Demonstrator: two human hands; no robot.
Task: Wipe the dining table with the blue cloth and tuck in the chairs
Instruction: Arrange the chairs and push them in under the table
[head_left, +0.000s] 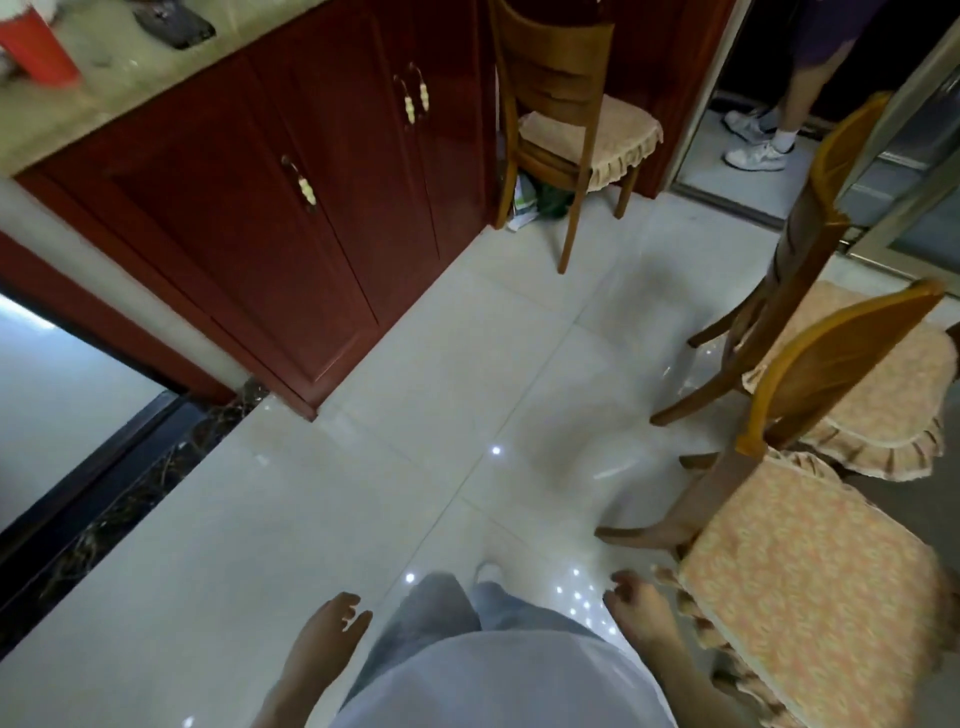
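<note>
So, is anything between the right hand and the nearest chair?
Nothing visible. The right hand hangs open beside the nearest chair, with only bare floor tile in the gap to its frilled cushion edge.

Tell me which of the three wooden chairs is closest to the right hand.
The chair at bottom right, its orange cushioned seat just beside the right hand. The second chair stands behind it, and the third is far off by the red cabinet.
</note>
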